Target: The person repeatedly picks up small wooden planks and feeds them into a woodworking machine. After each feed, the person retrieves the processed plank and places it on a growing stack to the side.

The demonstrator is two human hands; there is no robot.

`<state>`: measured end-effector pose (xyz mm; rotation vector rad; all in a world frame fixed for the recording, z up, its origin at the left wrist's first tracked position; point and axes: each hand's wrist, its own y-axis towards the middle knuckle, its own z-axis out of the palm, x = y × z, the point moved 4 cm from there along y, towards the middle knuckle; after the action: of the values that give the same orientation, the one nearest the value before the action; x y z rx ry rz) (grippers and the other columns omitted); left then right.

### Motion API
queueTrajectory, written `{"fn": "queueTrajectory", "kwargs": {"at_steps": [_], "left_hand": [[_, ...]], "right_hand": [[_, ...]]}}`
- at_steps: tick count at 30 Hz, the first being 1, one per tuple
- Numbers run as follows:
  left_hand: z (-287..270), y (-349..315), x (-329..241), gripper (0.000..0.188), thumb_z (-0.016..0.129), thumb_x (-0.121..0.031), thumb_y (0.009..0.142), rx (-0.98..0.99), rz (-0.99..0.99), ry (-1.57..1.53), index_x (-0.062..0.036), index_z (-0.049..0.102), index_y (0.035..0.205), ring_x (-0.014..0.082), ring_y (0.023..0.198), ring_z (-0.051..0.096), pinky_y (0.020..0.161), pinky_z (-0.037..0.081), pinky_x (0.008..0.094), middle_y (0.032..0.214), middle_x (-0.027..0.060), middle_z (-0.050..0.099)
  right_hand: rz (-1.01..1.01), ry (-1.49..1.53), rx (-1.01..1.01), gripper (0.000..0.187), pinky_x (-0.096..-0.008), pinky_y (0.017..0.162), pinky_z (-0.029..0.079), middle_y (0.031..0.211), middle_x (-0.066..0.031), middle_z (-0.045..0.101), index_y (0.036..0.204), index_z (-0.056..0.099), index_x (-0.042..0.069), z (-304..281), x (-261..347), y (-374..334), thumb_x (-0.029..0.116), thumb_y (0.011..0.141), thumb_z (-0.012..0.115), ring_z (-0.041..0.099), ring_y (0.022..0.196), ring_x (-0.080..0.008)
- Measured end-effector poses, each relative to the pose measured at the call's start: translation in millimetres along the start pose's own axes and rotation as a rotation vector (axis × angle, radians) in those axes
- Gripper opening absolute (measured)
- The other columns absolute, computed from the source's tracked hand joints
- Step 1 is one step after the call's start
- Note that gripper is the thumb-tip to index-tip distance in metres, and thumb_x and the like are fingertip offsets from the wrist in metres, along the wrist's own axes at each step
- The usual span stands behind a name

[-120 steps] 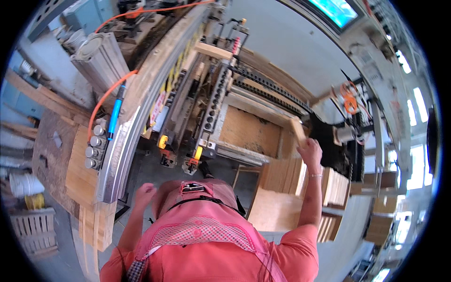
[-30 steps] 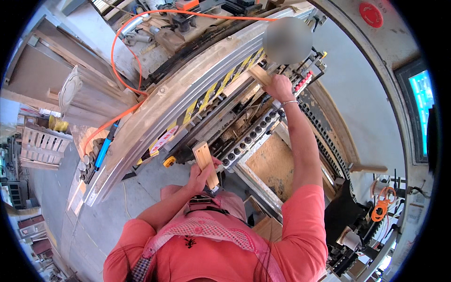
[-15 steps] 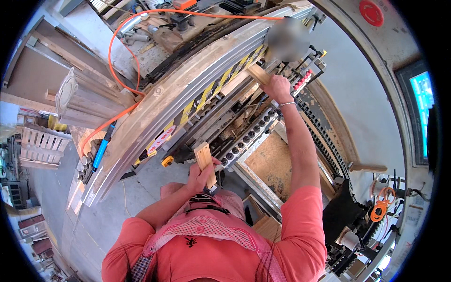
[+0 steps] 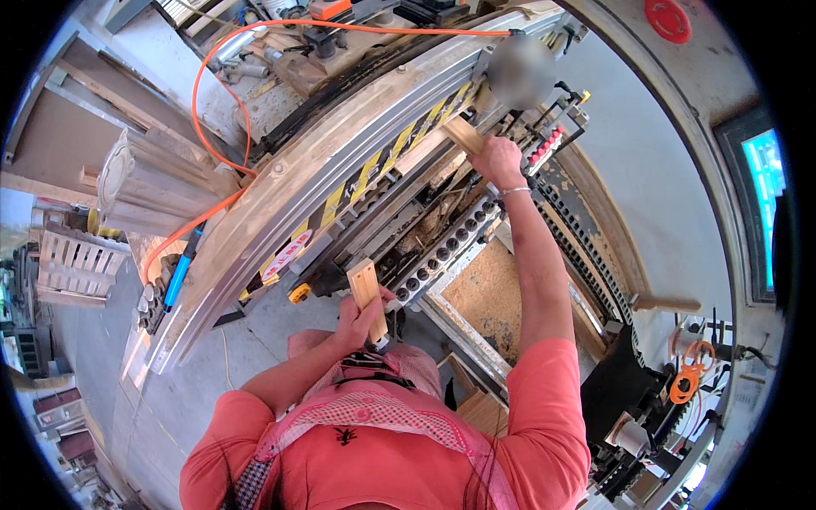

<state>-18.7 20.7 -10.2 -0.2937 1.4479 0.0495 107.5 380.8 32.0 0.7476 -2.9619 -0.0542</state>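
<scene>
Close to my waist, my left hand (image 4: 359, 323) is closed round a short, pale wooden block (image 4: 365, 285), which stands up out of the fist toward the machine. My right arm reaches far out over the machine (image 4: 422, 270). At its end, my right hand (image 4: 498, 160) grips the near end of another short wooden piece (image 4: 463, 134), beside the rail with black-and-yellow striped tape (image 4: 374, 177). A longer pale wooden strip (image 4: 422, 153) lies along that rail, just left of the held piece. My right fingertips are partly hidden behind the hand.
Black round knobs line a bar (image 4: 448, 248) between my arms. A sawdust-covered panel (image 4: 486, 293) lies right of it. An orange hose (image 4: 197, 102) loops over the long curved beam (image 4: 255, 200). At right are a lit screen (image 4: 765, 195) and a red stop button (image 4: 668, 20).
The view has shifted very slightly. Both hands keep their hold on the wooden pieces, and nothing has been let go.
</scene>
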Motion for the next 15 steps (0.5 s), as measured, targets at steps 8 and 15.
{"fn": "queueTrajectory", "kwargs": {"at_steps": [8,15], "left_hand": [[4.6,-1.4,-10.4,0.022,0.042,-0.012,0.087,-0.043,-0.008,-0.019,0.0006,0.058,0.095,0.0122,0.081,0.051,0.074,0.042,0.0261,0.089,0.005,0.057],[3.4,-1.4,-9.7,0.029,0.043,-0.02,0.082,-0.001,-0.047,0.054,-0.0008,0.054,0.101,0.0159,0.088,0.052,0.08,0.042,0.0307,0.099,0.0097,0.06]], "right_hand": [[-0.01,0.026,-0.011,0.032,-0.0373,0.069,0.051,0.078,-0.0168,0.064,0.077,0.065,0.002,-0.9,-2.3,-1.9,0.033,0.067,0.066,0.063,0.075,-0.0308],[-0.035,0.025,-0.01,0.033,-0.0367,0.07,0.051,0.077,-0.0163,0.064,0.077,0.065,0.003,-3.5,-0.9,-2.7,0.034,0.066,0.068,0.064,0.076,-0.0302]]}}
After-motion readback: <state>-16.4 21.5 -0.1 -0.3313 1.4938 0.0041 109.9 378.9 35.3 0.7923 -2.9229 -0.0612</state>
